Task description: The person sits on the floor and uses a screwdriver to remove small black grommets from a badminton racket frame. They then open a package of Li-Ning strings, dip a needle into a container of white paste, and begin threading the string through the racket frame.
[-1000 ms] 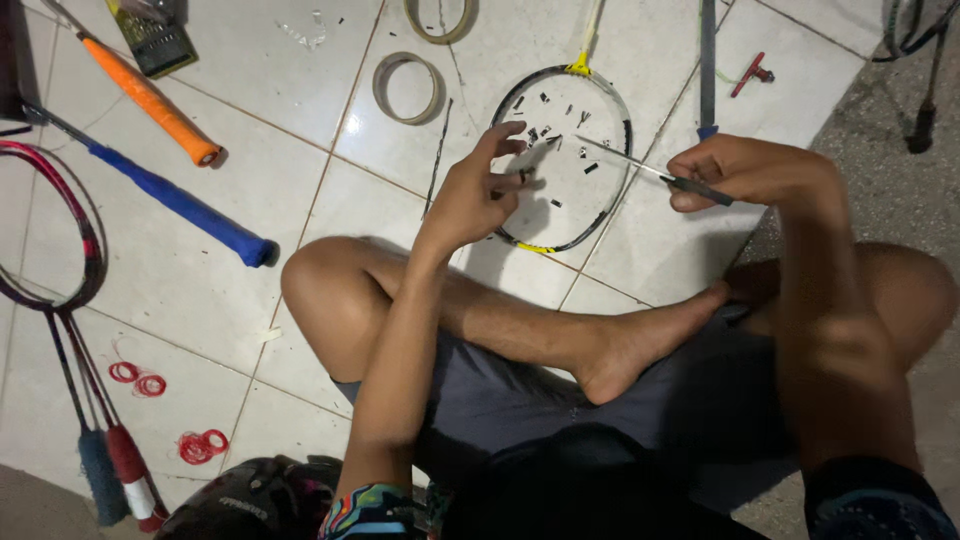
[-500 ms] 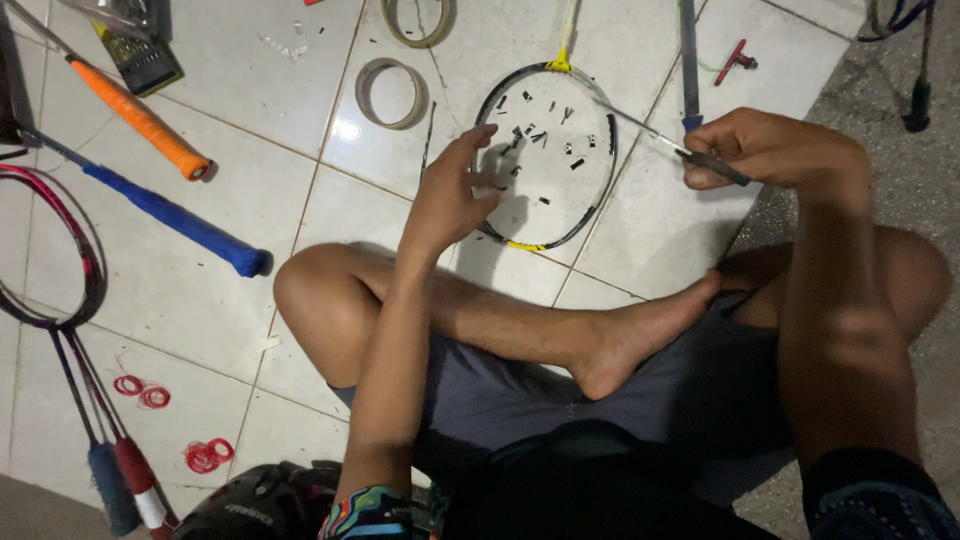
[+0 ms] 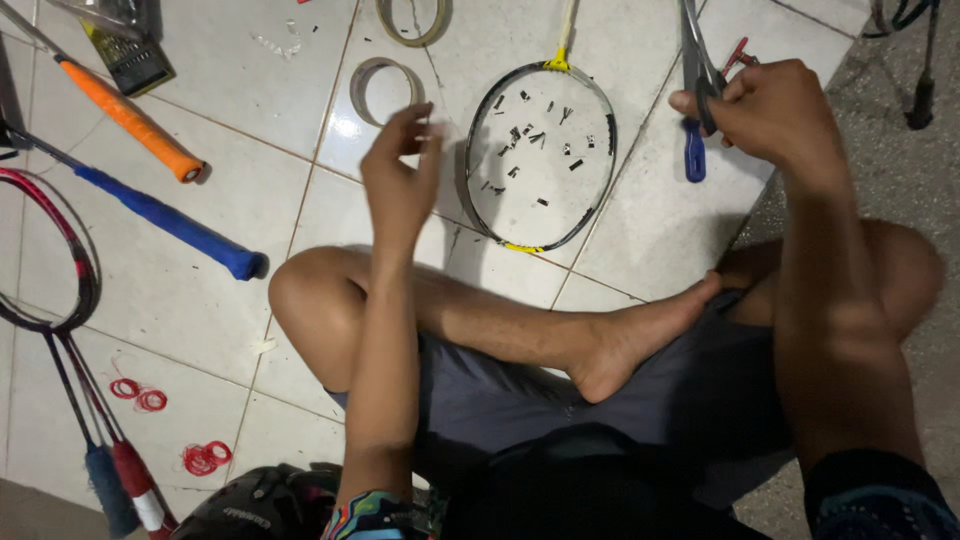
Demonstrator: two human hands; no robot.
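Your view is dim and warm, with the white floor tiles (image 3: 250, 110) as the brightest part and a soft glare patch near the tape rings (image 3: 380, 85). Your left hand (image 3: 400, 180) is smeared by motion blur (fingertips especially). Shadows pool under your legs, the bottom edge sinks into near black, and fine grain shows throughout.

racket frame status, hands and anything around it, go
Left hand raised, fingers loose, nothing held. Right hand grips a tool. Unstrung racket frame flat on tile, small black bits inside; tape rolls beside.
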